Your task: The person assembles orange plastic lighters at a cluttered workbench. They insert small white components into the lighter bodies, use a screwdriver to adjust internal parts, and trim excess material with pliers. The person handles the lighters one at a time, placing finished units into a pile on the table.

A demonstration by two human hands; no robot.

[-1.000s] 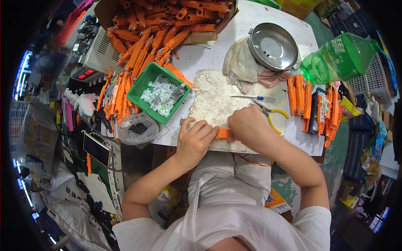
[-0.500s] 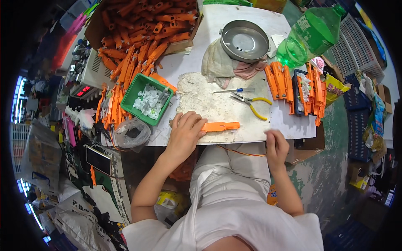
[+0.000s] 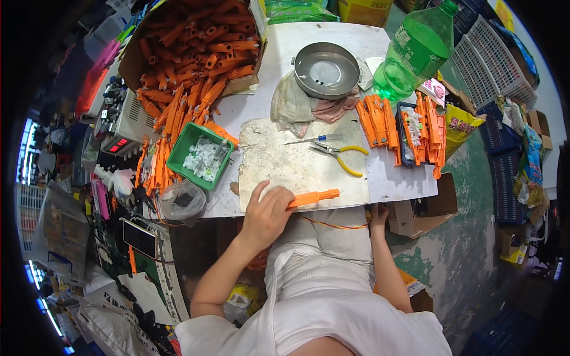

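My left hand [image 3: 268, 210] is closed around one end of a long orange plastic part [image 3: 314, 197] at the front edge of the table. The part's other end points right. My right hand [image 3: 378, 218] is down at the table's front edge beside my right thigh, its fingers partly hidden there. Near it, a twisted red and yellow wire [image 3: 335, 225] crosses my lap. Beyond the orange part lie yellow-handled pliers [image 3: 350, 159] and a screwdriver [image 3: 326, 137] with a clear bluish handle, both on a worn white board [image 3: 267, 172].
A green bin [image 3: 221, 172] of small white pieces stands left, before a carton [image 3: 259, 35] heaped with orange parts. Behind the tools are a metal bowl [image 3: 350, 80], a rag [image 3: 291, 107] and a green bottle [image 3: 415, 47]. More orange parts [image 3: 375, 121] stand at the right.
My right hand has dropped from beside the table's front right to under its edge. The left hand still holds the orange part, now slightly tilted. The view has shifted a little.
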